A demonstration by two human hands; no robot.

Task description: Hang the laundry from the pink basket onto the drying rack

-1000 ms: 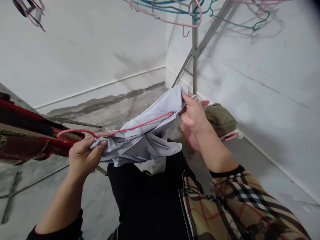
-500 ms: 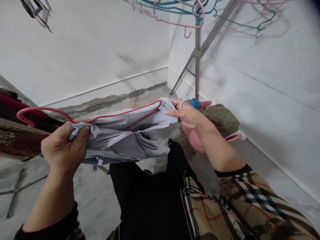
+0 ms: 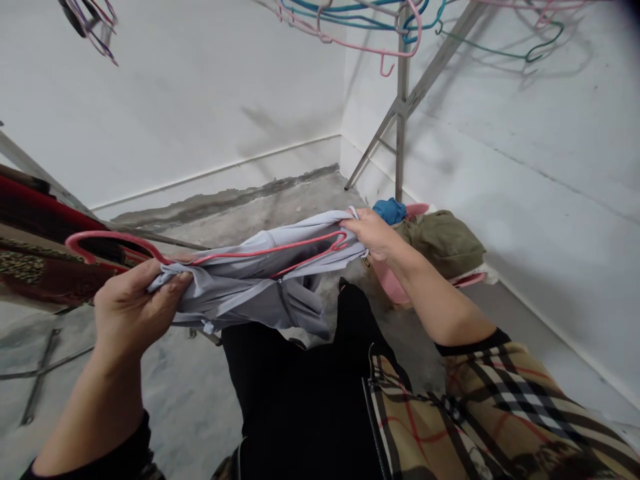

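Stretched between my hands is a light grey garment (image 3: 245, 293), with a pink-red clothes hanger (image 3: 265, 253) lying partly inside it. My left hand (image 3: 140, 300) is closed, pinching bunched grey fabric together with the hanger close to its hook, which sticks out to the left. At the other end, my right hand (image 3: 373, 233) is closed on the garment's edge, just beyond the hanger's notched right tip. That tip shows in the garment's opening, a little apart from my right fingers. Folds hide part of the hanger's lower bar.
A pink basin (image 3: 393, 283) on the floor at right holds an olive-green cloth (image 3: 443, 243) and a blue cloth (image 3: 390, 211). Several pink and blue hangers (image 3: 360, 27) hang overhead from a metal rack (image 3: 401, 107). Dark red patterned fabric (image 3: 45, 267) stands at left.
My right hand has pulled the garment's edge past the hanger's tip, so the tip now shows clear of the fingers. Both hands appear slightly further right, as the view shifted too.
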